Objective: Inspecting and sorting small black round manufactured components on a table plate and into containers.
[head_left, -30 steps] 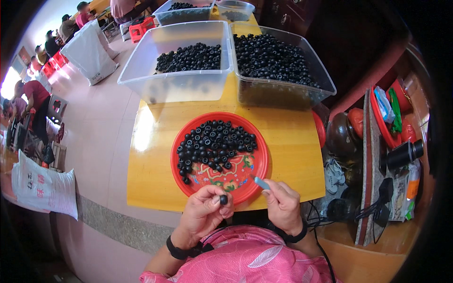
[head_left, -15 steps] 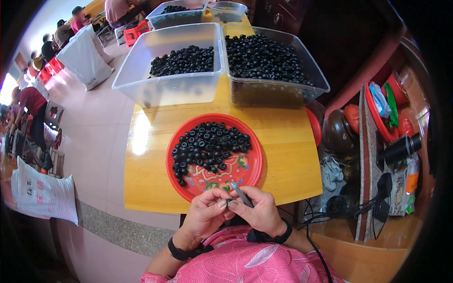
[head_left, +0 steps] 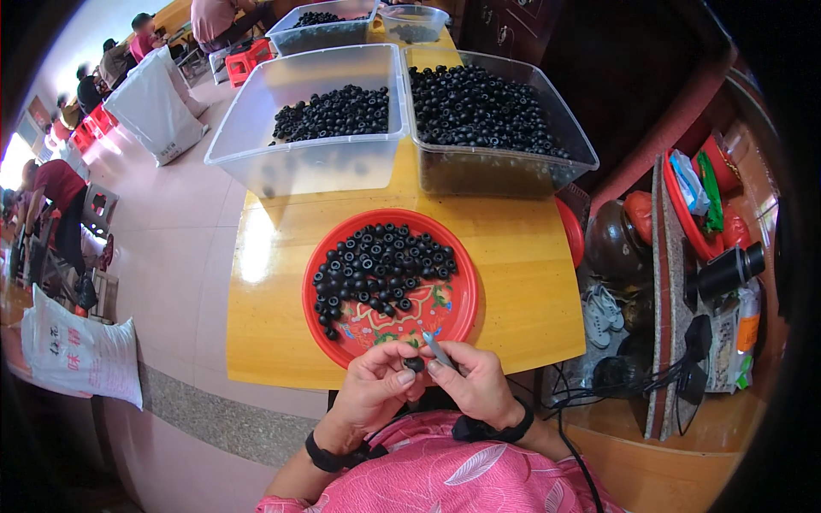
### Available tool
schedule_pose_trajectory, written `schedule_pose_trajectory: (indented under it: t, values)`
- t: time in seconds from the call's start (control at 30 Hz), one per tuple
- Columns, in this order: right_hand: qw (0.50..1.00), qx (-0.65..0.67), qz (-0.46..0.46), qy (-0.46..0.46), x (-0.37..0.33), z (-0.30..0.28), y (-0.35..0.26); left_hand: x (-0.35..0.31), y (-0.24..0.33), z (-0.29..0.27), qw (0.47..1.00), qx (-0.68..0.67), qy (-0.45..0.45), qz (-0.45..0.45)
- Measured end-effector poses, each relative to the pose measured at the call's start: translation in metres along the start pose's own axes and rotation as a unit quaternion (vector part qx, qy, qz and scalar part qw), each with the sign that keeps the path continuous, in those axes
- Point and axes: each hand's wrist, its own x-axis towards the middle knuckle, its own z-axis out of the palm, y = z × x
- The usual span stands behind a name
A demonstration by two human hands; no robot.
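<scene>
Between thumb and fingers, my left hand (head_left: pixel 376 385) pinches a small round black bead-like piece (head_left: pixel 414 364). Close beside it, my right hand (head_left: pixel 472 383) grips a slim grey tool (head_left: pixel 438 349) with a pale blue tip, slanting up to the left; its exact kind cannot be made out. The right thumb is next to the black piece. Both hands are at the near rim of a round red tray (head_left: pixel 466 312) with a coloured pattern. Many black bead-like pieces (head_left: pixel 376 261), several with a hole showing, lie over its far and left parts.
The tray stands on a yellow wooden table (head_left: pixel 530 299). Behind it are two clear plastic bins (head_left: pixel 299 158) (head_left: pixel 505 167) of black pieces. A cable (head_left: pixel 566 436) runs by my right arm. White sacks (head_left: pixel 81 355) stand on the floor at left; people sit farther back.
The black piece shows more plainly now between my left fingertips. My right thumb and the tool have shifted slightly right, away from it.
</scene>
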Motion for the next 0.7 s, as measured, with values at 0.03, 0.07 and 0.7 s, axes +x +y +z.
schedule_pose_trajectory:
  t: [0.03, 0.07, 0.7]
  values:
    - [1.0, -0.02, -0.007, 0.001, 0.0, -0.001, -0.002, 0.001, 0.0, -0.001, 1.0, 0.001, 0.001, 0.002]
    - [1.0, -0.019, -0.008, -0.001, 0.001, -0.002, -0.002, 0.002, 0.001, -0.004, 1.0, -0.023, 0.0, 0.002]
    - [0.903, -0.362, -0.233, -0.004, -0.002, -0.011, -0.005, 0.0, 0.002, -0.006, 0.997, -0.017, 0.055, 0.05]
